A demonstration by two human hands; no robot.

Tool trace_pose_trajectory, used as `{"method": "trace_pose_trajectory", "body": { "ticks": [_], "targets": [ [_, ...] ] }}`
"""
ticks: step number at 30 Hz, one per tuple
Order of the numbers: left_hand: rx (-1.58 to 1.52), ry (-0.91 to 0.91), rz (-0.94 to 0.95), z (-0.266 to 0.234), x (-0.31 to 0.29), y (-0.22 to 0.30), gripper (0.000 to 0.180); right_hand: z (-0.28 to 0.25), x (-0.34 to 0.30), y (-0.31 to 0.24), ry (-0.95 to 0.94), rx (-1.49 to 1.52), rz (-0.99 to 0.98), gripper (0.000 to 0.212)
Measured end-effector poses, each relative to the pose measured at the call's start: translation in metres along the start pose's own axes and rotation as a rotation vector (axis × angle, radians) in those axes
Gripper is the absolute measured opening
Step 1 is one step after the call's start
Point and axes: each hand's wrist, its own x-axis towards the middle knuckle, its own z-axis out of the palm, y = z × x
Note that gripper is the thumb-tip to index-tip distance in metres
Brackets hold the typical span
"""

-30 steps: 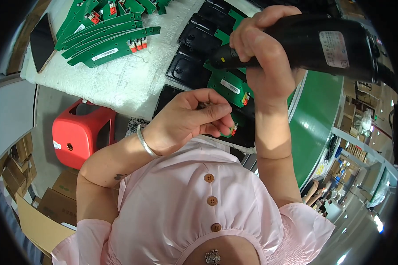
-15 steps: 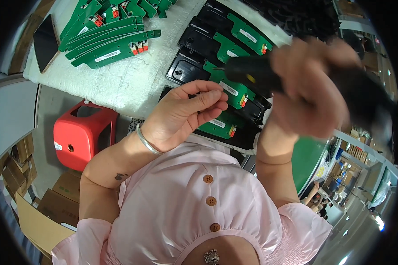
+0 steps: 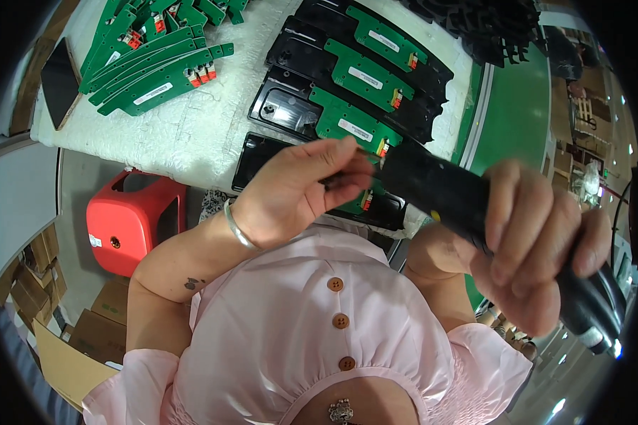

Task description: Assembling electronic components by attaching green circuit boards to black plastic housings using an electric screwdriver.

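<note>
My right hand (image 3: pixel 528 241) is wrapped round a black electric screwdriver (image 3: pixel 439 188), which is tilted with its nose toward my left fingers. The fingers of my left hand (image 3: pixel 283 180) are pinched together beside that nose. What they hold, if anything, is too small and blurred to make out. Beneath and beyond both hands, several black plastic housings (image 3: pixel 283 103) lie in a row, each with a green circuit board (image 3: pixel 358 127) on it. My left hand covers part of the nearest housing (image 3: pixel 256 154).
A pile of loose green circuit boards (image 3: pixel 152 95) with red-and-white connectors lies at the far left on the white padded table (image 3: pixel 191 138). Beside it is a dark phone (image 3: pixel 60 85). Black parts (image 3: pixel 475 28) are heaped at the far right. A red stool (image 3: pixel 124 234) stands below the table's left edge.
The screwdriver and my right hand have moved down and right, bringing the nose from above the boards to my left fingertips. My left hand has shifted slightly; the view has turned a little.
</note>
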Motion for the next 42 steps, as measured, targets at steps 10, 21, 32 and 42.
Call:
{"method": "trace_pose_trajectory", "body": {
  "ticks": [10,21,32,42],
  "targets": [
    [0.27,0.022,-0.202,0.001,-0.003,-0.002,0.033,-0.029,-0.005,0.061,0.324,-0.197,0.08,0.025],
    [0.343,0.081,-0.091,-0.002,-0.006,-0.001,0.014,-0.026,-0.001,0.069,0.249,-0.219,0.161,0.019],
    [0.197,0.218,0.071,0.006,-0.008,0.002,0.015,-0.018,0.008,0.016,-0.027,-0.048,0.028,0.042],
    [0.135,0.187,0.03,0.0,-0.003,-0.004,0.014,0.004,-0.006,-0.012,0.049,-0.037,-0.015,0.026]
  ]
}}
